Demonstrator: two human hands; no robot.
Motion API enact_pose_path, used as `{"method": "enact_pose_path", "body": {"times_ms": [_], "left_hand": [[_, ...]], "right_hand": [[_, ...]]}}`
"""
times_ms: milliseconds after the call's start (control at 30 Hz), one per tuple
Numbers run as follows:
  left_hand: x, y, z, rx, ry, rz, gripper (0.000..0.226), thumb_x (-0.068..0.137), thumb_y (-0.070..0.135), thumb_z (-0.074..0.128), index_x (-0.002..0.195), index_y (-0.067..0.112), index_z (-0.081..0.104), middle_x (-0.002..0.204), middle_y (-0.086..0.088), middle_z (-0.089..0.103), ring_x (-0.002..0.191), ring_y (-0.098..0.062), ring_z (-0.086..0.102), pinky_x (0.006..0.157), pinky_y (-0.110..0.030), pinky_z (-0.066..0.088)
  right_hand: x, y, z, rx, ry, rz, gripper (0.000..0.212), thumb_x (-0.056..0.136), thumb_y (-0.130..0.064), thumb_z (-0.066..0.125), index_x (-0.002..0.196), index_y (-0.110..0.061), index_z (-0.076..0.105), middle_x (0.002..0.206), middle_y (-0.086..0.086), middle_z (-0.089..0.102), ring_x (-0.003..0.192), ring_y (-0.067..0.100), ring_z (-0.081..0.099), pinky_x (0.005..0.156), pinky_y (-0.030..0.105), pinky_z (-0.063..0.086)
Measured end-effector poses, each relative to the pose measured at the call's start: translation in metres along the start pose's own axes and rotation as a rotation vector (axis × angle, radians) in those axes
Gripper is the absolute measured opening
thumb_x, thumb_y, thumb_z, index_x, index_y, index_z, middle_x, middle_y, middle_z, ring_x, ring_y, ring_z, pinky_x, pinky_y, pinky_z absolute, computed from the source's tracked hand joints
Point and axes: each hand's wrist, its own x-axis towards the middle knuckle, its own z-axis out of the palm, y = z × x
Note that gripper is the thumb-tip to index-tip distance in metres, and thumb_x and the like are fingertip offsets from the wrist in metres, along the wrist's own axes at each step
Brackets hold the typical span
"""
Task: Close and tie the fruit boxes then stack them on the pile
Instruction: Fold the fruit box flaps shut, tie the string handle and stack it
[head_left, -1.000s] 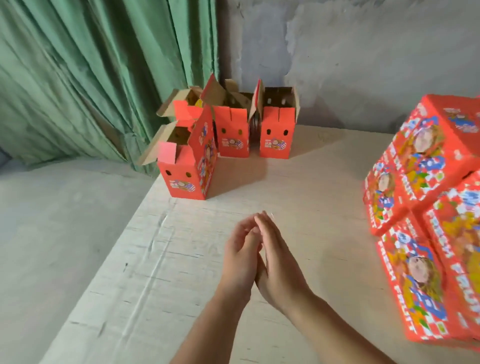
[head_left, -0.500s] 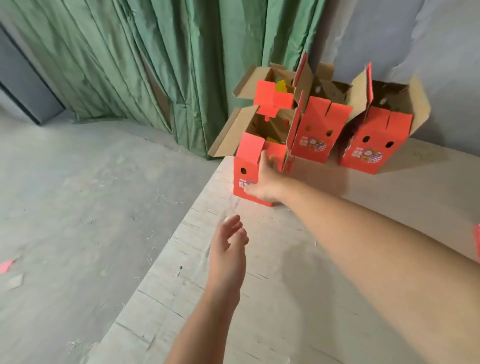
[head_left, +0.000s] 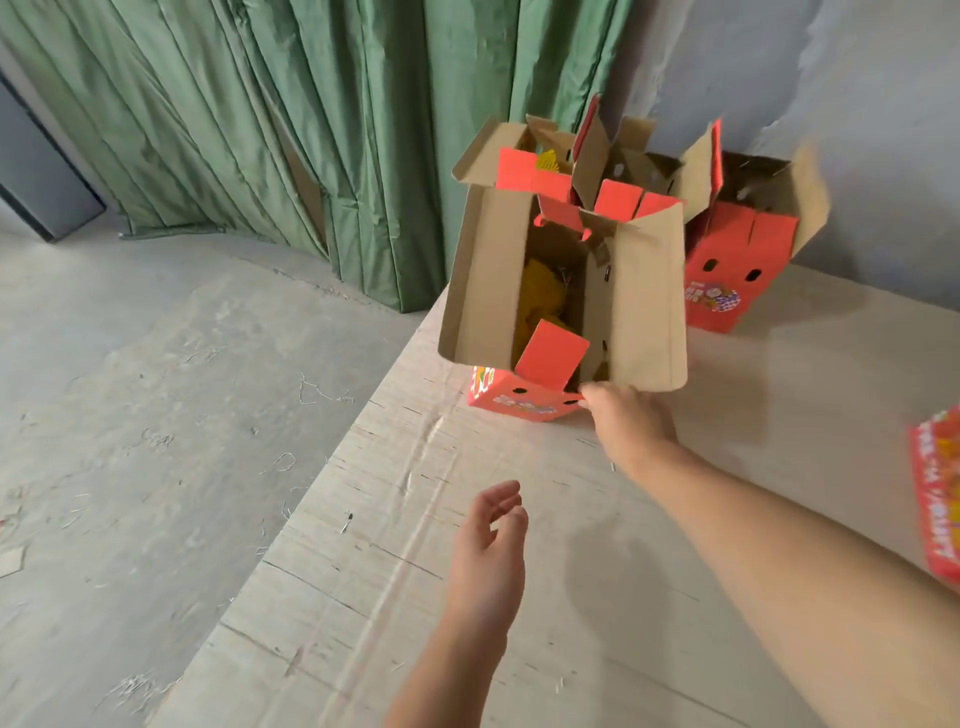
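An open red fruit box (head_left: 524, 402) with brown flaps spread wide stands near the table's left edge, yellow fruit (head_left: 540, 296) visible inside. My right hand (head_left: 626, 421) grips its near right corner, fingers hidden under the right flap. My left hand (head_left: 488, 545) hovers above the table closer to me, fingers relaxed, holding nothing. Behind the box stand more open red boxes: one at the back left (head_left: 524, 169), one in the middle (head_left: 631, 200) and one at the right (head_left: 737, 275).
A closed printed red box of the pile (head_left: 937, 499) shows at the right edge. The pale wooden table (head_left: 363, 597) ends at the left over a concrete floor (head_left: 130, 415). A green curtain (head_left: 260, 130) and a grey wall (head_left: 831, 78) stand behind.
My right hand has pulled the nearest open box toward me, away from the others. My left hand stays low over the table. One second ago both hands were pressed together.
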Motion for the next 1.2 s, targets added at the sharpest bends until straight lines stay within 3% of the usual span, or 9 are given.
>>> {"method": "enact_pose_path", "body": {"times_ms": [100,233,367,467,667,767,933,1033,1200], "left_hand": [[-0.011,0.008,0.02,0.085,-0.05,0.137,0.029,0.101,0.016,0.055,0.116,0.038,0.066,0.12,0.012,0.065,0.085,0.012,0.062,0.07,-0.007,0.048],[-0.047,0.005,0.058,0.228,-0.122,0.301,0.027,0.1,0.014,0.055,0.121,0.027,0.064,0.116,0.011,0.066,0.103,0.003,0.062,0.094,-0.029,0.052],[-0.091,-0.027,0.104,0.627,-0.194,0.415,0.031,0.098,0.025,0.052,0.125,0.034,0.065,0.124,0.007,0.065,0.114,-0.019,0.058,0.102,-0.039,0.047],[-0.131,-0.05,0.128,0.938,-0.12,0.547,0.034,0.098,0.037,0.05,0.129,0.044,0.059,0.13,0.016,0.057,0.119,-0.021,0.046,0.103,-0.038,0.034],[-0.228,-0.114,0.179,1.525,-0.344,0.809,0.045,0.094,0.049,0.029,0.097,0.029,0.069,0.101,0.013,0.064,0.11,-0.019,0.053,0.101,-0.038,0.028],[-0.288,-0.166,0.226,1.487,-0.449,0.94,0.036,0.093,0.047,0.044,0.078,0.023,0.067,0.082,0.006,0.068,0.084,-0.026,0.064,0.08,-0.04,0.044],[-0.323,-0.19,0.254,1.218,-0.556,1.033,0.024,0.097,0.037,0.05,0.109,0.028,0.068,0.105,0.006,0.07,0.098,-0.024,0.064,0.082,-0.038,0.042],[-0.307,-0.177,0.238,1.089,-0.223,1.233,0.028,0.091,0.029,0.061,0.118,0.029,0.068,0.118,0.008,0.065,0.107,-0.022,0.057,0.09,-0.04,0.042],[-0.268,-0.166,0.219,1.229,-0.105,0.886,0.045,0.106,0.043,0.045,0.146,0.026,0.057,0.15,0.006,0.053,0.139,-0.025,0.042,0.117,-0.042,0.031]], "right_hand": [[-0.077,0.028,0.001,0.036,-0.044,-0.015,0.021,0.096,-0.011,0.055,0.102,-0.031,0.056,0.106,-0.011,0.064,0.095,0.024,0.068,0.057,0.032,0.044],[-0.171,0.066,-0.008,0.111,-0.12,0.036,0.04,0.105,-0.029,0.048,0.141,-0.046,0.05,0.153,-0.023,0.047,0.129,0.013,0.059,0.092,0.035,0.054],[-0.247,0.101,-0.017,0.049,-0.24,0.014,0.027,0.108,-0.033,0.044,0.131,-0.036,0.058,0.138,-0.008,0.06,0.116,0.021,0.065,0.087,0.038,0.053],[-0.309,0.137,-0.024,0.011,-0.341,0.056,0.03,0.088,-0.039,0.072,0.113,-0.022,0.069,0.111,0.004,0.067,0.092,0.024,0.063,0.071,0.032,0.044],[-0.45,0.238,-0.062,0.455,-0.109,0.309,0.033,0.1,-0.019,0.058,0.124,-0.033,0.075,0.132,-0.018,0.068,0.128,0.011,0.057,0.114,0.026,0.037],[-0.5,0.257,-0.046,0.7,0.121,0.392,0.026,0.103,-0.013,0.058,0.123,-0.016,0.075,0.125,-0.001,0.073,0.123,0.016,0.063,0.108,0.026,0.042],[-0.553,0.271,-0.036,0.997,0.358,0.454,0.031,0.108,-0.036,0.047,0.126,-0.025,0.07,0.131,-0.011,0.067,0.129,0.001,0.057,0.112,0.021,0.038],[-0.561,0.266,-0.021,0.917,0.3,0.361,0.035,0.106,-0.036,0.052,0.13,-0.017,0.07,0.148,-0.001,0.053,0.142,0.011,0.044,0.12,0.031,0.029],[-0.558,0.265,-0.002,0.558,0.301,0.348,0.034,0.098,-0.019,0.067,0.132,-0.016,0.067,0.151,0.006,0.045,0.139,0.034,0.042,0.116,0.042,0.034]]}}
